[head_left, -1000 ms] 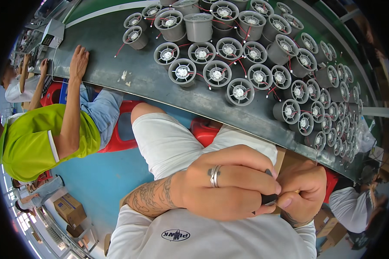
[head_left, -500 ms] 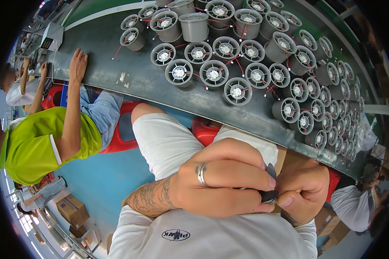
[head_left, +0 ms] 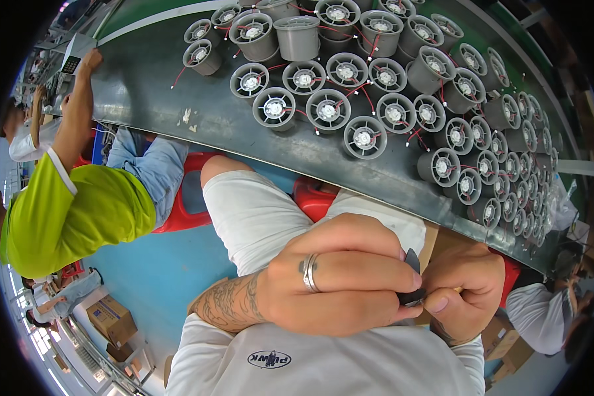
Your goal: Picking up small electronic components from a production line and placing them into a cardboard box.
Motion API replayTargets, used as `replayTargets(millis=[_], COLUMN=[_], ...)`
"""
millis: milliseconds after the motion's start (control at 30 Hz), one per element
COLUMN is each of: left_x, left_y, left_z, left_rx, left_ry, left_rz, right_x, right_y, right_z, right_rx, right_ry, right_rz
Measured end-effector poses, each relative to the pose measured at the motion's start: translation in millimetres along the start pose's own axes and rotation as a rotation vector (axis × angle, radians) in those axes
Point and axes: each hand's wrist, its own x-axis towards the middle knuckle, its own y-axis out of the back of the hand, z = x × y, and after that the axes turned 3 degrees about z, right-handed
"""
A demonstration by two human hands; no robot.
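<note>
Pinching a small dark piece [head_left: 412, 261] before a white shirt [head_left: 369, 360], the left hand [head_left: 342, 284] meets the bent-fingered right hand [head_left: 464, 280] (its grip, mostly hidden, cannot be told); the step appears fine fingertip work, likely calling next for steady pressure.
</note>
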Motion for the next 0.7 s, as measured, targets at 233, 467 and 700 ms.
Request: replayTargets(millis=[233, 467, 700], left_x=[2, 1, -1], left_y=[1, 1, 1], left_z=[-1, 0, 3], left_rx=[-0.041, -0.055, -0.103], left_ry=[-0.041, -0.051, -0.022], left_rz=[0.017, 0.002, 0.008], right_x=[0, -1, 1], right_y=[1, -8, -2], right_z=[1, 1, 1], right_rx=[0.017, 0.013, 0.036], right_ry=[-0.010, 0.007, 0.061], right_rz=[-0.025, 0.003, -0.067])
